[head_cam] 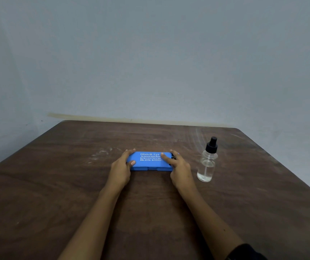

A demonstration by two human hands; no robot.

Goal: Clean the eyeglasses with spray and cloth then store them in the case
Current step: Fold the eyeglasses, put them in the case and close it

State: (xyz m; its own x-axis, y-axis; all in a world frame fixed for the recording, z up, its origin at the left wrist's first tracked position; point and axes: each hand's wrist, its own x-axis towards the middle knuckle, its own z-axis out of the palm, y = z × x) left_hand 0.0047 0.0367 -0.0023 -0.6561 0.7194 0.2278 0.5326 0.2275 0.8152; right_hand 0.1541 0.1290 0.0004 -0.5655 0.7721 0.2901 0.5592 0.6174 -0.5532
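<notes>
Case [150,161] — both hands on it.

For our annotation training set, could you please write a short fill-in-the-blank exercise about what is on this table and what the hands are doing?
1. Both hands rest on the ends of a closed eyeglass case whose colour is ____.
2. The spray bottle stands upright to the ____ of the case, apart from it.
3. The bottle's clear body is topped with a pump nozzle that is ____ in colour.
4. The left hand and right hand leave the bottle ____.

Missing words: blue; right; black; untouched
</notes>
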